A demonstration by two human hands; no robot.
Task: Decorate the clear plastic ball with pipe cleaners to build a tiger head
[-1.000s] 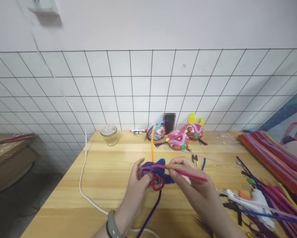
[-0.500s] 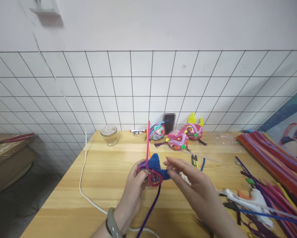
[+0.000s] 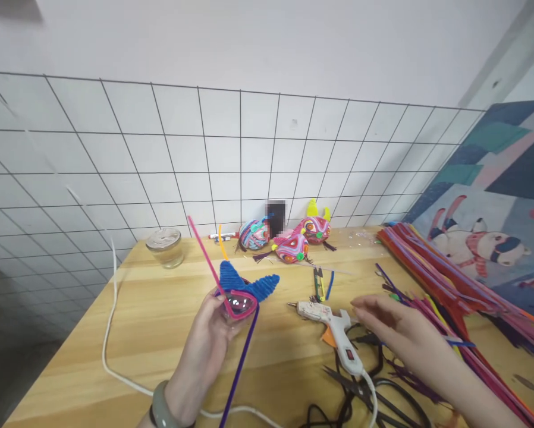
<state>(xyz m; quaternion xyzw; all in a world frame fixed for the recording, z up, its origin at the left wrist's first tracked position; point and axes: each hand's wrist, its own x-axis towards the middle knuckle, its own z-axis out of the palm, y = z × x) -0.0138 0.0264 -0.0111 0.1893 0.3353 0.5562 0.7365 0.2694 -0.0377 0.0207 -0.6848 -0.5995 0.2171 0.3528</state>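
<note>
Left hand (image 3: 211,324): gripping the toy by its left side, my thumb at the edge of its pink ring; a grey-green band (image 3: 162,407) circles that wrist.
Right hand (image 3: 396,324): empty and open, fingers apart from the thumb, just right of the glue gun; I cannot tell whether my fingertips touch the gun's back end.
Toy (image 3: 240,304): in my left hand, above the table (image 3: 160,321) and left of the glue gun; a shiny, clear front ringed in pink, with two ribbed blue fins (image 3: 263,288) spread on its far side.
Loose stems: a pink stem (image 3: 204,255) slants up and left from the ring; an orange stem (image 3: 222,242) rises behind the toy; a purple stem (image 3: 240,368) runs from its right side towards me. Where the last two join is hidden.
Glue gun (image 3: 338,333): white, nozzle pointing left, handle towards me, an orange piece beneath.
Around the gun: snips (image 3: 319,285) and a short blue stem (image 3: 330,285) beyond it; dark scissors (image 3: 358,386) nearer me.
Back edge: a cup (image 3: 165,249) at left; a striped toy (image 3: 251,235), a pink toy (image 3: 289,246) and a yellow-horned toy (image 3: 317,230) near the tiled wall (image 3: 253,154).
Right side: a thick bundle (image 3: 427,279) of mostly red stems, below a bear picture (image 3: 485,244).
</note>
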